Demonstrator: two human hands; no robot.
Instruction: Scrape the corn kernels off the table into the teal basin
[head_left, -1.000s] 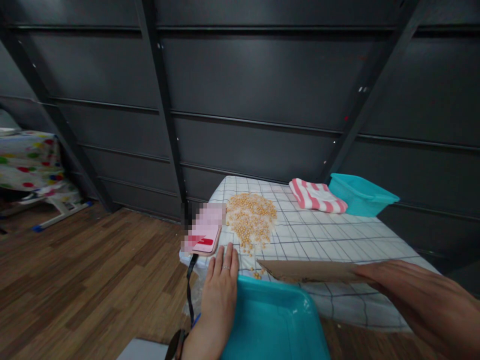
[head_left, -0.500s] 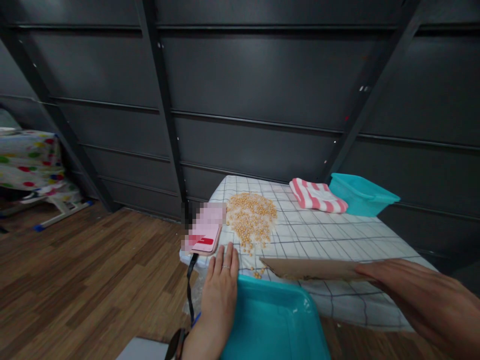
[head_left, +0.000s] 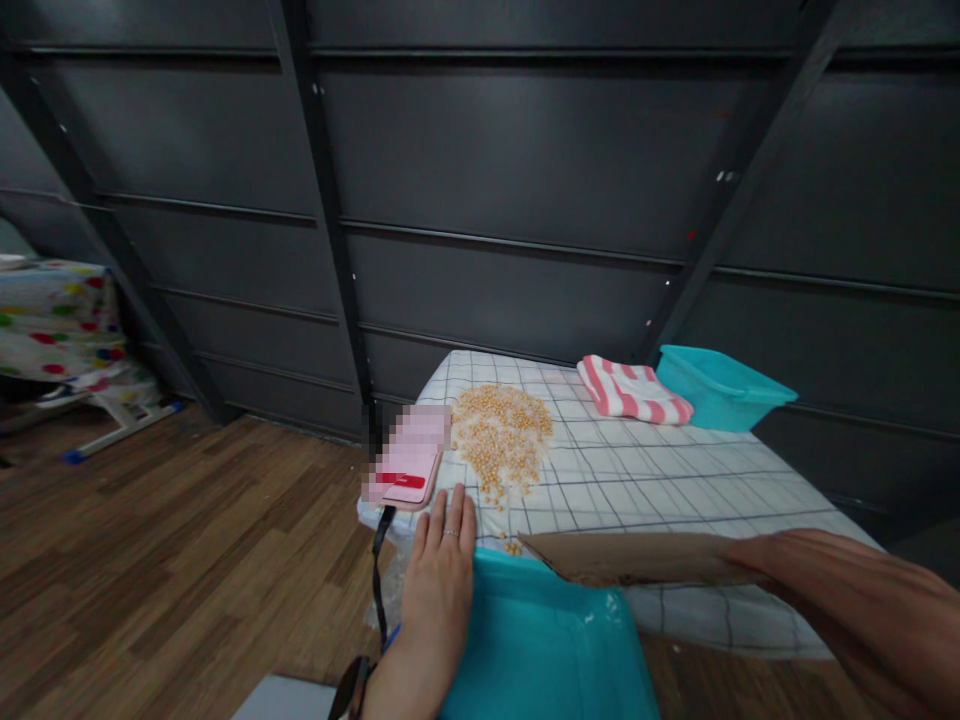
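My left hand (head_left: 439, 580) grips the left rim of a turquoise plastic tub (head_left: 540, 650) held at the near edge of the table; its fingers lie together along the rim. My right hand (head_left: 795, 570) holds a flat piece of brown cardboard (head_left: 637, 558) by its right end, the left tip over the tub's far rim. A few yellow kernels (head_left: 513, 547) lie just ahead of that tip. A larger pile of yellow kernels (head_left: 504, 435) is spread on the checked white tablecloth (head_left: 660, 480) farther back.
A pink phone (head_left: 405, 475) with a black strap lies at the table's left edge. A folded pink-and-white striped towel (head_left: 634, 390) and a second turquoise tub (head_left: 724, 388) are at the far right. Dark metal wall panels stand behind; wooden floor and a dotted cloth (head_left: 56, 320) lie left.
The cardboard has come nearer and lower, its tip now over the tub's far rim. Fewer loose kernels show at the table edge. My left hand stays on the tub.
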